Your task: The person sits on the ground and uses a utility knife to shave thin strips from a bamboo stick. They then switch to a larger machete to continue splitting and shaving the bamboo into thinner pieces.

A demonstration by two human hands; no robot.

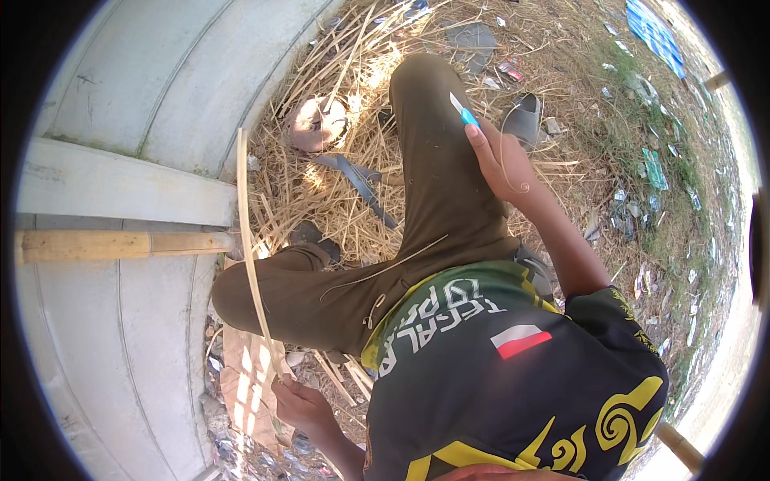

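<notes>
Down at the lower left, my left hand [303,405] is closed around the lower part of a long, pale bamboo strip [252,264]. The strip rises past my bent left knee, bowing slightly, and its far tip stands in front of the pale wall. My right hand [504,164] is by my right knee, wrapped round a small knife [468,115] with a light-blue handle. The knife's short blade points up and to the left over the brown trousers. A thin curled shaving [525,187] lies against my right wrist. Another thin sliver [385,269] rests across my lap.
Several split strips and shavings [373,80] cover the ground ahead. A round, pinkish block [317,126] and a dark strap-like piece [367,191] lie among them. At left, a bamboo pole [128,244] meets the panelled wall [120,80]. A grey sandal [522,120] is beyond my right hand.
</notes>
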